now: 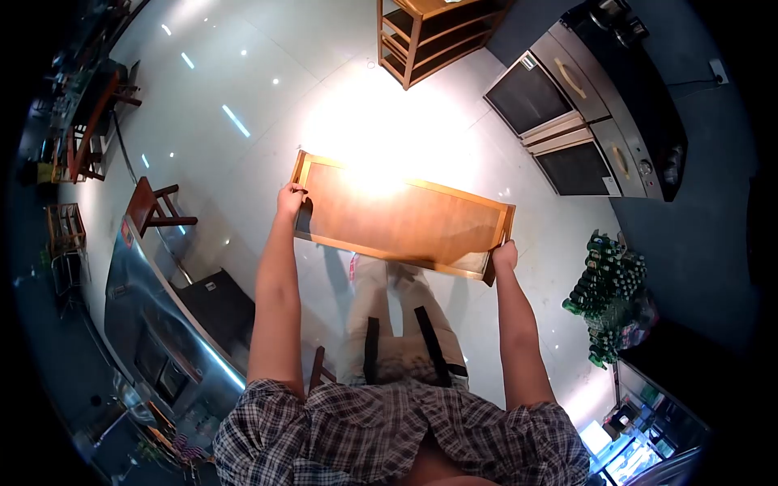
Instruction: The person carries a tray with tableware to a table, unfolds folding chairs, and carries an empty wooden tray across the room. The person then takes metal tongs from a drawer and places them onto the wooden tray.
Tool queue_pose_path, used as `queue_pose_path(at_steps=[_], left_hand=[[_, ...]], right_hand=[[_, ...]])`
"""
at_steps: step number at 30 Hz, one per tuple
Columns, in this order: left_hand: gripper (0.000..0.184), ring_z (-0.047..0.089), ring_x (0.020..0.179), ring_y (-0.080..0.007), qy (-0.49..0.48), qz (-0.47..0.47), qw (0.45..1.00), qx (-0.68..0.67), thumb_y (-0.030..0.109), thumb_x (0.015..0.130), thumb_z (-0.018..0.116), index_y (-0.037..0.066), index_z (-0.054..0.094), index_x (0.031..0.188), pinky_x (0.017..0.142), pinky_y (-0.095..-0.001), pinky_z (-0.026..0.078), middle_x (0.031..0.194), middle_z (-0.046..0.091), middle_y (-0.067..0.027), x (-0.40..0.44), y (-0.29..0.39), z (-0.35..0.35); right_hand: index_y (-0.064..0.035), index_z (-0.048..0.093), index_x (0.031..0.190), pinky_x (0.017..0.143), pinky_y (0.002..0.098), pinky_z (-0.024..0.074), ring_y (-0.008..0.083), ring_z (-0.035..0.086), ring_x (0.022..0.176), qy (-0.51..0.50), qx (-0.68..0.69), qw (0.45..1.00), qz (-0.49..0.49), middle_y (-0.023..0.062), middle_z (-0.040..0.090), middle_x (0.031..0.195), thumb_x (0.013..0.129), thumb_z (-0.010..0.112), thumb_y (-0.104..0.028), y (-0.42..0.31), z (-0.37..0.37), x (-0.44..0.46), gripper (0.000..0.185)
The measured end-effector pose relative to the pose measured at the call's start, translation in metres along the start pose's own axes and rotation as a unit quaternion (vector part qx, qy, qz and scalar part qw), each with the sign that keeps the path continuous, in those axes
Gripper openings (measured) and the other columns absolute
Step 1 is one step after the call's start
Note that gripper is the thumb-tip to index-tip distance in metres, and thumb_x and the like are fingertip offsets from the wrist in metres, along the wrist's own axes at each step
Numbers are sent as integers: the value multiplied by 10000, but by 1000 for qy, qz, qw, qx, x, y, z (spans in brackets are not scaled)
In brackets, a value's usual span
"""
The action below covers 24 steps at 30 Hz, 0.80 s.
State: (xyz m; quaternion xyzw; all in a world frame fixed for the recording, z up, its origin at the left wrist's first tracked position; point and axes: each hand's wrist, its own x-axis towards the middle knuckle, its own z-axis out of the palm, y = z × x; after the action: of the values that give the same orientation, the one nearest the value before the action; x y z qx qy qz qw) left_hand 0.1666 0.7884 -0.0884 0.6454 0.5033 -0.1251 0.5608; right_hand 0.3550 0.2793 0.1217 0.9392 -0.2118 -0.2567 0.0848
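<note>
A shallow wooden tray (389,206) with low raised edges is held out in front of my body, its right end lower in the picture than its left. My left hand (290,199) grips the tray's left end, fingers curled over the edge. At the opposite end my right hand (504,256) is closed around the right edge. The tray's inside faces me and shows only bare wood, with a strong glare on its upper edge. Below it are my legs in light trousers.
A wooden shelf rack (413,40) stands ahead. To the right are a metal cabinet (579,113) with dark panels and a stack of green bottles (608,292). A metal counter (162,316) and a wooden stool (150,206) are on the left, on a shiny tiled floor (267,105).
</note>
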Motion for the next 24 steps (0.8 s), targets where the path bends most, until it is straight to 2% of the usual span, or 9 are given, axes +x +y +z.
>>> queue_pose_path(at_steps=[1,2,4,5,7,9,12,19,24], left_hand=[[241,604,858,-267,-51,-47,998,-1,109,729,561,102,616,964,759,-329,470,966,625,-140,-14,21,-7],[241,604,858,-267,-52,-50,997,-2,109,729,561,102,616,964,759,-329,470,966,625,-140,-19,27,-6],[381,508,1077,-262,78,92,956,269,91,732,539,119,564,1111,904,-344,407,1198,514,-136,-32,41,-6],[501,381,1210,-268,43,43,947,316,78,732,526,133,479,1228,1003,-419,304,1332,380,-125,-41,55,-9],[506,387,1207,-271,63,86,927,359,84,734,531,135,472,1234,1000,-458,291,1326,388,-122,-59,63,-10],[510,380,1214,-278,101,169,895,401,62,731,532,132,470,1232,1003,-527,249,1323,390,-123,-90,67,-15],[509,362,1227,-281,103,227,895,370,20,736,508,134,468,1231,1022,-511,228,1328,380,-124,-138,52,-37],[535,323,1251,-272,116,185,918,330,-11,717,512,92,452,1238,1038,-496,202,1343,356,-115,-214,36,-55],[534,346,1222,-307,114,197,936,270,-27,709,467,72,450,1233,1029,-489,215,1317,380,-150,-207,34,-45]], right_hand=[[17,502,1010,773,426,469,359,584,901,-7,9,1000,-7,210,602,956,785,530,-145,0,1,1,278],[17,502,1010,773,426,469,360,584,901,-8,6,1000,-7,210,602,956,785,530,-145,-2,4,1,278],[-1,480,1062,823,433,444,346,535,1003,9,-8,1000,13,189,563,1061,751,564,-135,-10,5,-10,349],[-1,480,1062,823,433,444,346,535,1003,9,-11,1000,13,189,563,1061,751,564,-135,-14,7,-20,349],[-18,458,1110,905,446,380,328,441,1125,151,-65,985,-58,164,491,1173,705,594,-119,-35,5,-57,439],[-26,444,1144,941,457,334,319,397,1167,139,-70,979,-132,158,454,1214,690,601,-120,-52,9,-83,490],[-38,410,1218,1004,477,243,320,347,1219,123,-96,961,-227,173,412,1262,672,605,-154,-100,32,-135,591],[-135,401,1282,1058,499,142,360,224,1292,-35,-63,918,-390,154,321,1367,720,574,-191,-223,64,-176,590],[-165,401,1287,1029,531,196,375,237,1277,14,-67,843,-533,147,304,1373,760,560,-205,-265,58,-174,552]])
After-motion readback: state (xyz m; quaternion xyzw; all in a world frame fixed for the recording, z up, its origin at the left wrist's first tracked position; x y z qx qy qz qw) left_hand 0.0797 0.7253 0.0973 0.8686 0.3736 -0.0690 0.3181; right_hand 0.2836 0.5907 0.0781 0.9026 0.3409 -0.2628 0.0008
